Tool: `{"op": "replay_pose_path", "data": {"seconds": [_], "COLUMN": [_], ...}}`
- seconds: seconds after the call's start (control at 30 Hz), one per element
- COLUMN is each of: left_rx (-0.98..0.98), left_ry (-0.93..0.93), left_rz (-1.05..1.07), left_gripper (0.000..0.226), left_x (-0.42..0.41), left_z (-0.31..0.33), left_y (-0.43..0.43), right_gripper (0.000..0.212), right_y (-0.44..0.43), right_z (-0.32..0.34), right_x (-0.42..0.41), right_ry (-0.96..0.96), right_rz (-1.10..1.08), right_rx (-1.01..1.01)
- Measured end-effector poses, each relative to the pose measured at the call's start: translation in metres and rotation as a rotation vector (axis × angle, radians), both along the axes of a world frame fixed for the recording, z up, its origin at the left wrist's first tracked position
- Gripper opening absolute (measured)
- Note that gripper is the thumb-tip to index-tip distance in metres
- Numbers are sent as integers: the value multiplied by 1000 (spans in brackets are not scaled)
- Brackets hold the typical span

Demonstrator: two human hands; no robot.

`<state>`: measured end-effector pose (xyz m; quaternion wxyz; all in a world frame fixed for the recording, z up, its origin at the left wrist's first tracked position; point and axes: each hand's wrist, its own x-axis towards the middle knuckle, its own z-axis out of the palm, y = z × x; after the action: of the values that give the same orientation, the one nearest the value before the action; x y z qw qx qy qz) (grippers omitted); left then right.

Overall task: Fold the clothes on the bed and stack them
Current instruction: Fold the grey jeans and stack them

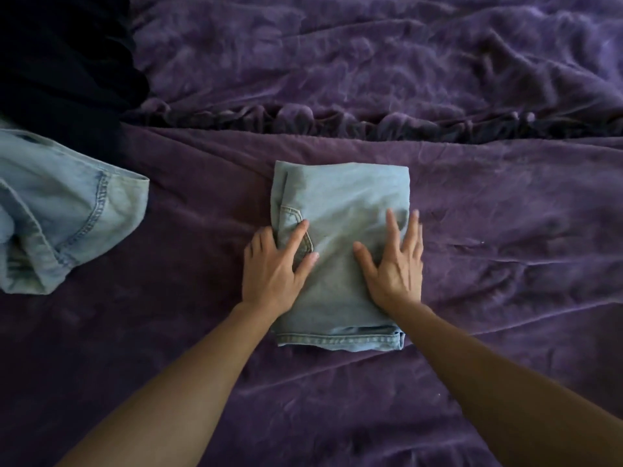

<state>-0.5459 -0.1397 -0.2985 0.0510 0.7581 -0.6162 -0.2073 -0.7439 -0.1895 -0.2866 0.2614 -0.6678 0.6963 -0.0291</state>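
One pair of light blue jeans (340, 197) lies in the middle of the bed (505, 230), already folded into a neat rectangle, with its stitched hem (337, 340) on the near edge and a back pocket (291, 214) showing along the left side. Both hands lie flat on top of it. The left hand (274, 271) rests over the left edge by the pocket and the right hand (396, 267) sits near the right edge. The fingers (392, 224) are straight and spread, pressing the cloth down and gripping nothing.

By the look of it, this fold is finished or nearly so, and the hands are smoothing it. Plenty seems left to do. A second denim piece (60, 210) lies loose and unfolded at the left, well apart from the folded jeans, and a heap of dark clothes (57, 62) sits in the far left corner. No stack is in view: the folded jeans lie alone on the purple cover.

No brand, label or writing can be read anywhere; the pocket shows only plain stitching
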Motion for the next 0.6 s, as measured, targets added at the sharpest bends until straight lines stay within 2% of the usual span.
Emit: {"op": "replay_pose_path", "data": {"seconds": [0.07, 0.13, 0.33, 0.6], "left_rx": [-34, -32, -70, 3], "left_ry": [163, 232, 169, 208], "left_rz": [102, 142, 120, -9], "left_gripper": [53, 46, 37, 38], "left_x": [-9, -22, -74, -206], "left_z": [15, 31, 95, 174], "left_y": [-4, -6, 10, 68], "right_gripper": [83, 85, 82, 80], "right_y": [11, 15, 42, 127], "right_z": [8, 20, 77, 152], "right_x": [-4, -10, -56, -199], "right_ry": [-70, -51, -58, -76], "right_rz": [-171, -183, -214, -317], "right_rx": [122, 185, 184, 165]}}
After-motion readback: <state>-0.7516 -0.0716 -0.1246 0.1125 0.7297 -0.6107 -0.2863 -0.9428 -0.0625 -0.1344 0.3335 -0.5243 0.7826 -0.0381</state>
